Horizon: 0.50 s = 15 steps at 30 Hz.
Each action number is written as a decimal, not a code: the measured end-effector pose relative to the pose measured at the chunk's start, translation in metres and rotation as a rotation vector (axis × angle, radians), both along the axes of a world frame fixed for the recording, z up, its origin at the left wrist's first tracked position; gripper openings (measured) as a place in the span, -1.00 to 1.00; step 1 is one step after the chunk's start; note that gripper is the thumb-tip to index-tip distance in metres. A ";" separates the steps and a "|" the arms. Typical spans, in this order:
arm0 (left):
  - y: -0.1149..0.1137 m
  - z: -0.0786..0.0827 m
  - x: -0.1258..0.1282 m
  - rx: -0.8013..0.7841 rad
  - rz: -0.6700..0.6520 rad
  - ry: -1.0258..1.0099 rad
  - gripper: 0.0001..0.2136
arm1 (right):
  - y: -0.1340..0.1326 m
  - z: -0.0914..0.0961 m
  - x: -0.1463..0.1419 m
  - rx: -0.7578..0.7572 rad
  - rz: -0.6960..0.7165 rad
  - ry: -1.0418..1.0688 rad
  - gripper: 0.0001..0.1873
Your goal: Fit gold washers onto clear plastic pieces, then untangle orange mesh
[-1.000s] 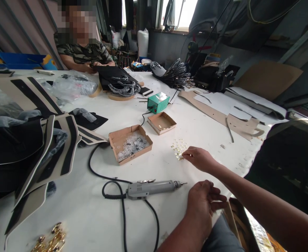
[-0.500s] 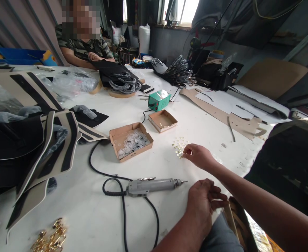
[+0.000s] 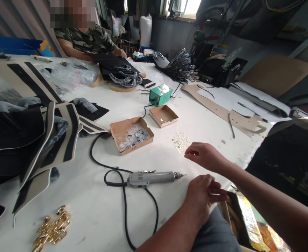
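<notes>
The left hand (image 3: 200, 197) rests at the near edge of the bench (image 3: 91, 217), its fingers half curled; whether its grip holds anything cannot be told. Just left of that grip lies a grey screwdriver (image 3: 151, 177), tip pointing toward it, its black cord (image 3: 125, 210) looping nearer. Just beyond, the right hand (image 3: 206, 155) hovers over the bench with thumb and forefinger pinched together; any piece between them is too small to see. A scatter of gold eyelets (image 3: 180, 142) lies just left of that pinch, close but apart. Farther left of it sits a box (image 3: 131, 134) of clear rings, beyond it a smaller box (image 3: 163, 115), then a green unit (image 3: 158, 94). Far off, a co-worker's hand (image 3: 121, 52) rests on black material.
</notes>
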State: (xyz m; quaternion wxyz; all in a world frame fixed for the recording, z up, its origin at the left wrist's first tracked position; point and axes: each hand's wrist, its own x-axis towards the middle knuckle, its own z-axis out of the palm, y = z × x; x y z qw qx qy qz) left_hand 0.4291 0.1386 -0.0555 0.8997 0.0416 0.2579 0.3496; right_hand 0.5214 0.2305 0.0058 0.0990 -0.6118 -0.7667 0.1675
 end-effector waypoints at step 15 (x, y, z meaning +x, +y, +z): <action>-0.022 0.002 0.007 -0.180 -0.029 0.034 -0.59 | -0.046 0.007 -0.067 -0.305 0.356 -0.617 -0.82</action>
